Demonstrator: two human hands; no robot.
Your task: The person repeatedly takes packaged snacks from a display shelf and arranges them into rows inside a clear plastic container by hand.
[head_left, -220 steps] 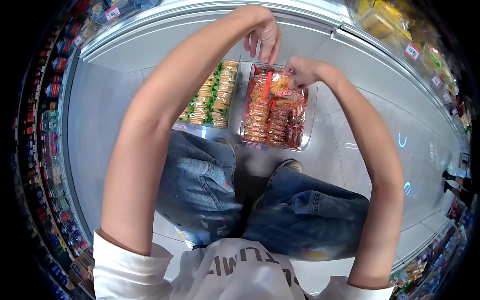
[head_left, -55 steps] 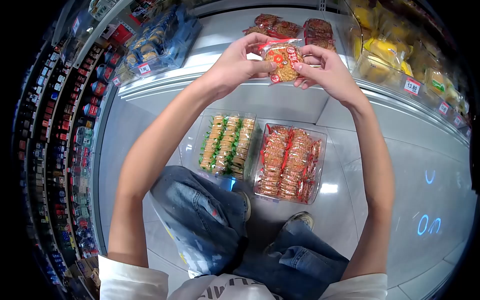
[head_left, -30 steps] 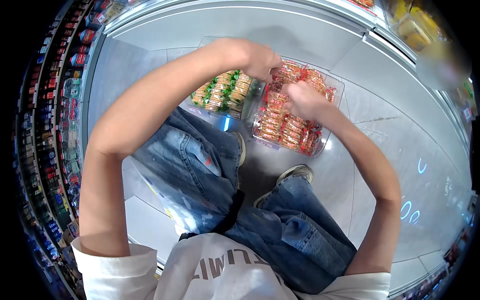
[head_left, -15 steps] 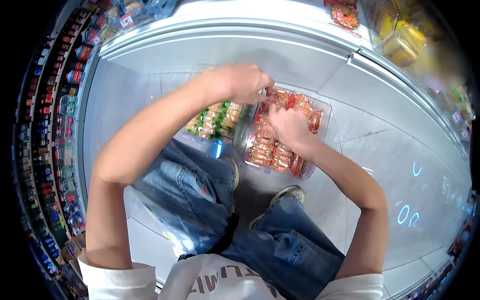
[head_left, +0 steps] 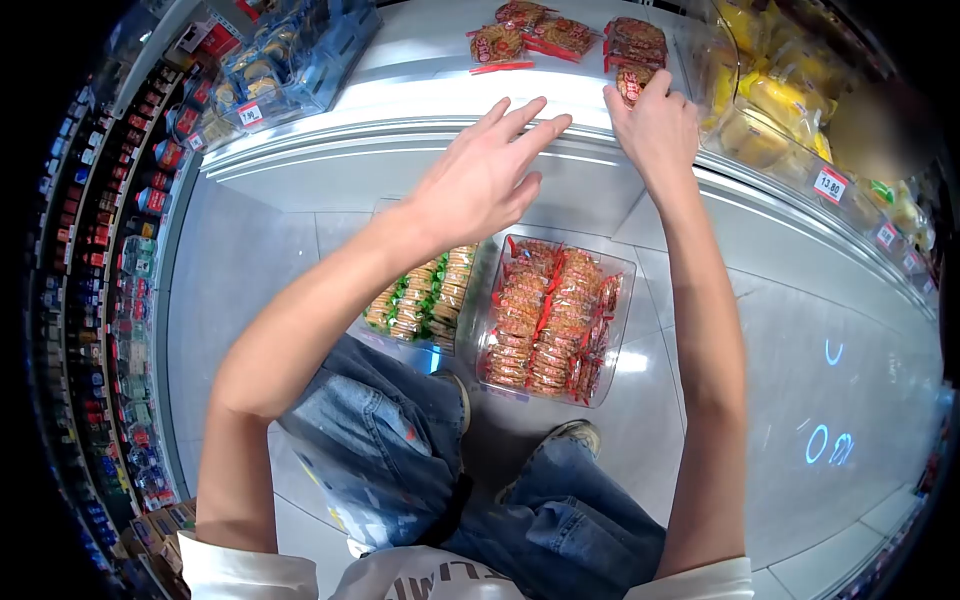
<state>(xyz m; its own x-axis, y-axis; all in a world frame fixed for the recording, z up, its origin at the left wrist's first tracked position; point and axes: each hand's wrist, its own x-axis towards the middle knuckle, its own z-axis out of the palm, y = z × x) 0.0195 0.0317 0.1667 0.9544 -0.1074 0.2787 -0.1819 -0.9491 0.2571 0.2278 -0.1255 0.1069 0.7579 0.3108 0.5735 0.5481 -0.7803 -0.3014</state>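
Observation:
On the white shelf, my right hand (head_left: 655,130) has its thumb and fingers around a small clear packet of round biscuits (head_left: 632,84) with red print. Another biscuit packet (head_left: 636,42) lies just beyond it. My left hand (head_left: 485,175) hovers at the shelf's front edge, fingers spread and holding nothing. Ahead of it lies a loose group of similar packets (head_left: 540,35). Below both hands, a clear plastic bin (head_left: 625,300) on the floor holds rows of these red-printed packets. Beside it stands a second bin (head_left: 410,345) of green-and-clear biscuit packets, partly hidden by my left forearm.
A blue-tinted bin (head_left: 340,75) with wrapped goods stands at the shelf's left. Clear bins of yellow packets (head_left: 775,100) line the right, with price tags (head_left: 830,184). Drink shelves (head_left: 140,260) rise at far left. My knees and shoes are close to the floor bins.
Both hands have risen from the red-packet bin to the shelf. My right hand now grips a packet there, and my left has opened. The view has tilted up, showing more shelf.

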